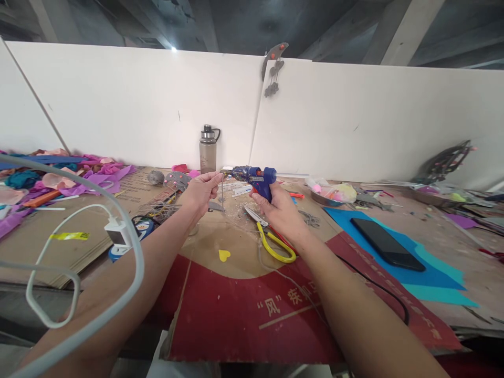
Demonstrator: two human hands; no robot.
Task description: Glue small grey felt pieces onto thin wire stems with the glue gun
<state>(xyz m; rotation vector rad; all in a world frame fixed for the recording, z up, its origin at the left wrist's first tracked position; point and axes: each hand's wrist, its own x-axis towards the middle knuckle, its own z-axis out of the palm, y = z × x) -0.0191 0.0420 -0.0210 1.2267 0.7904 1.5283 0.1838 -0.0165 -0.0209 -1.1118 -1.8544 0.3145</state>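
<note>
My right hand (280, 207) is wrapped round the handle of a blue hot glue gun (258, 181), whose nozzle points left. A clear glue stick (292, 175) sticks out of its back end. At the nozzle, my left hand (200, 191) is closed in a pinch on a thin grey cord (222, 195), which hangs down from the fingertips. Whether cord and nozzle touch cannot be made out. Below the hands lie yellow-handled scissors (275, 244), blades partly apart, and a yellow paper heart (224, 255) on the cardboard (252, 320).
A water bottle (208, 152) stands against the white partition (137, 105). Crumpled coloured paper (90, 181) fills the left. A white charger (117, 231) and cable loop hang near my left forearm. On the right, a black phone (386, 244) rests on blue sheets (429, 278).
</note>
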